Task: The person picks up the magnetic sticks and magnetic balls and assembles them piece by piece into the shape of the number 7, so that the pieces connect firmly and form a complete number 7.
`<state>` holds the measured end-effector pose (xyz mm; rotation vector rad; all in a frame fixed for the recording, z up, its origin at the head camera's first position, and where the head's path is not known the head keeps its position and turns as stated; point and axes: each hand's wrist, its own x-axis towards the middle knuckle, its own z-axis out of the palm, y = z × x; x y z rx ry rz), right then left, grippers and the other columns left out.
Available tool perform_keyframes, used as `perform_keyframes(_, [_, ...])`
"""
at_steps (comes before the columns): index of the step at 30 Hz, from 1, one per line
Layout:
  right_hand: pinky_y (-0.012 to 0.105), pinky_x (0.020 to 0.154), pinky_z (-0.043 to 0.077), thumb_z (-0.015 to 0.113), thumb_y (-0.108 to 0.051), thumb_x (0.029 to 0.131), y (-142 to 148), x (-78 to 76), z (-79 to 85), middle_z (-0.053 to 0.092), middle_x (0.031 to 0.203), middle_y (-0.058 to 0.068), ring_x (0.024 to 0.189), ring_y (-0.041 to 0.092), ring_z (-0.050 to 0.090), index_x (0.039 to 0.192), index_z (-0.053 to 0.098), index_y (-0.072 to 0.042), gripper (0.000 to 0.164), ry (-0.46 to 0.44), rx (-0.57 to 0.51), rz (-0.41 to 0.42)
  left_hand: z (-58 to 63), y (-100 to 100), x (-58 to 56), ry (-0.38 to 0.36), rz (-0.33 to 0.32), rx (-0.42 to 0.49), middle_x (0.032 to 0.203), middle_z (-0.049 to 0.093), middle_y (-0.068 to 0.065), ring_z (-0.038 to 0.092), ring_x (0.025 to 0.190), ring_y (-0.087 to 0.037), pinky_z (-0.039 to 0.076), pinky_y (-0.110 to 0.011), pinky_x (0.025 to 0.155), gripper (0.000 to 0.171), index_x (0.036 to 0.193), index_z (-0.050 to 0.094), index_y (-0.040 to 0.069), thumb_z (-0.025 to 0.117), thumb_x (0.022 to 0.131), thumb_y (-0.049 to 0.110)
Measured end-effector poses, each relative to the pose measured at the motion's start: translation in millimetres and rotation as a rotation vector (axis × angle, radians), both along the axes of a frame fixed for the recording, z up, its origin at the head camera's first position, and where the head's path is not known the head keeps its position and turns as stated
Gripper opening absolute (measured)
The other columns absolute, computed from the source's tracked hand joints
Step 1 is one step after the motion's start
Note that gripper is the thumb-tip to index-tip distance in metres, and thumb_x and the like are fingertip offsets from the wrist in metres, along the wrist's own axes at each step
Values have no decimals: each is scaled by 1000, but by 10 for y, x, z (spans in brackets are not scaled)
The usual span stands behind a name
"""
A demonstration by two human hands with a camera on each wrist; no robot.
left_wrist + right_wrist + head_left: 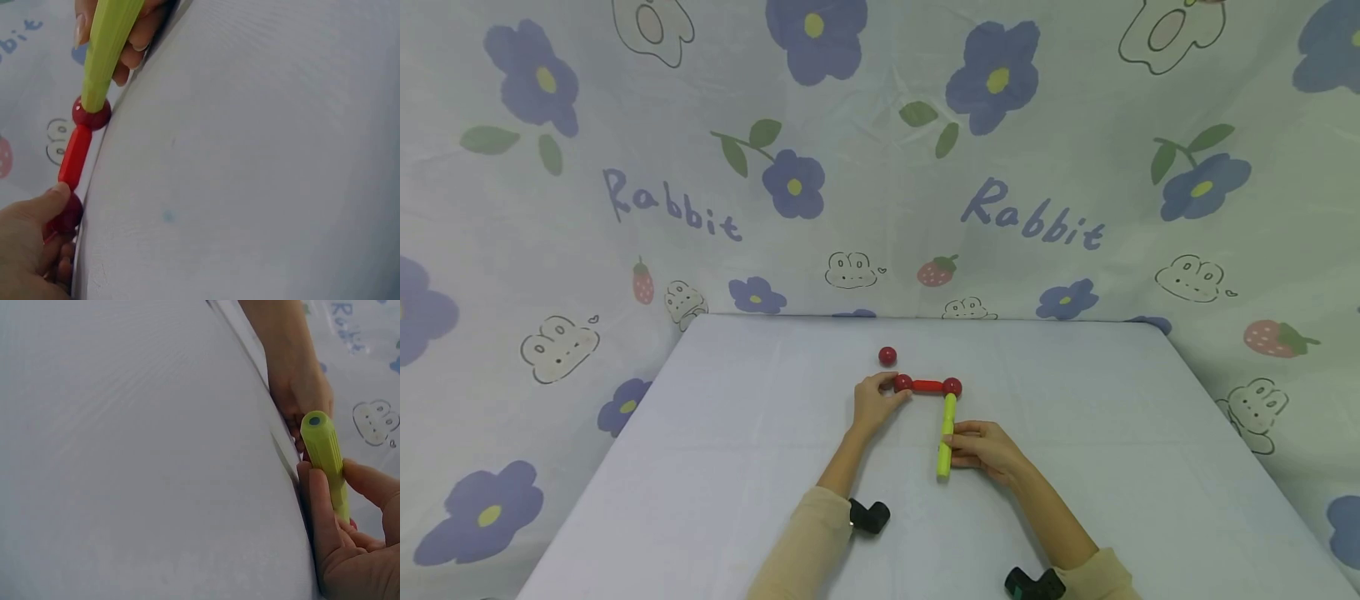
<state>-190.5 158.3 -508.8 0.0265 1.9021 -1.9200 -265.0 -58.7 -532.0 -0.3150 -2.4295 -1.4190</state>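
In the head view, my left hand [874,405] grips a dark red ball [903,382] between thumb and fingers. From that ball a short red rod [927,387] runs right to a second red ball [952,387]. A longer yellow-green rod [943,457] meets the second ball at its far end and points toward me, forming a corner. My right hand [988,450] pinches this rod along its length, thumb on one side and fingers on the other. Seen from the right wrist, the near end of the yellow-green rod [326,447] has a dark blue round spot.
A loose red ball [887,356] lies just beyond my left hand on the white tabletop [737,467]. Dark wrist-worn devices [870,517] sit at both sleeves. Behind the table hangs a cloth [865,225] printed with flowers and rabbits.
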Motion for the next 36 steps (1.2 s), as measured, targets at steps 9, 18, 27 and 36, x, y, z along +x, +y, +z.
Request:
perform_keyframes(9, [29,72,56,67,-14,87,8,4,-8,65,93,12,74,15,67,128,41,16,57,-7,-2,-1,48,-13,8,22,21,118,95,69,-17,64,86,-27,52,-33,75,39,107,66,-6,77,77,17])
perform_keyframes(18, [28,71,56,71,-17,83,37,15,-46,66,93,13,75,16,68,124,45,16,59,5,-27,9,82,-92,-94,89,123,233,86,69,-20,67,77,-29,55,-30,69,25,97,67,-10,71,83,10])
perform_keyframes(27, [31,72,56,71,-15,84,23,2,-59,66,94,14,76,17,68,126,44,15,58,-12,3,-22,131,-176,-237,45,162,184,88,67,-23,65,79,-33,55,-38,73,30,101,65,-11,73,79,8])
perform_keyframes(36, [32,73,56,70,-15,84,6,7,-32,67,93,12,76,17,68,127,43,15,59,-14,7,-16,176,-164,-392,-76,192,144,99,65,-22,62,88,-32,52,-41,79,44,112,63,-5,79,76,15])
